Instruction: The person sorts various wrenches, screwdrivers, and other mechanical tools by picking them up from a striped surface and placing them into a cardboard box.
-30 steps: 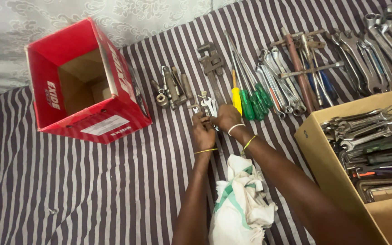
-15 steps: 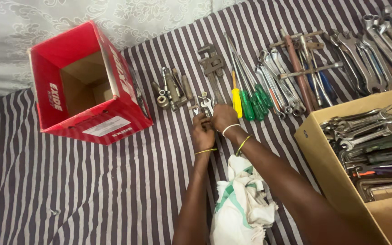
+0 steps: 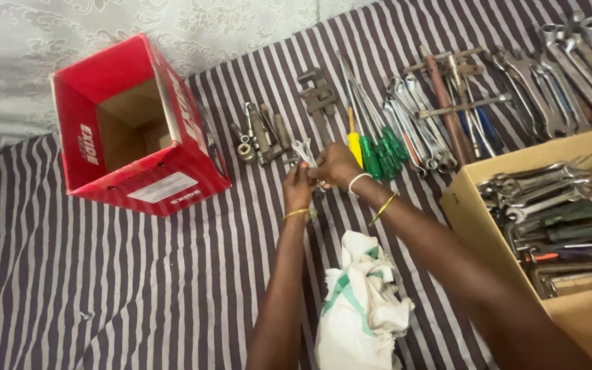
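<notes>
Screwdrivers (image 3: 371, 147) lie just beside both hands (image 3: 316, 178).

Two bare forearms, no sleeves in view. The left hand (image 3: 298, 186) carries a single thin yellow thread band at the wrist. The right hand (image 3: 336, 166) carries two bands (set a little apart along the wrist): a white one nearer the hand and a thin yellow one farther up the forearm. No rings or gloves visible on the fingers (image 3: 310, 166).
</notes>
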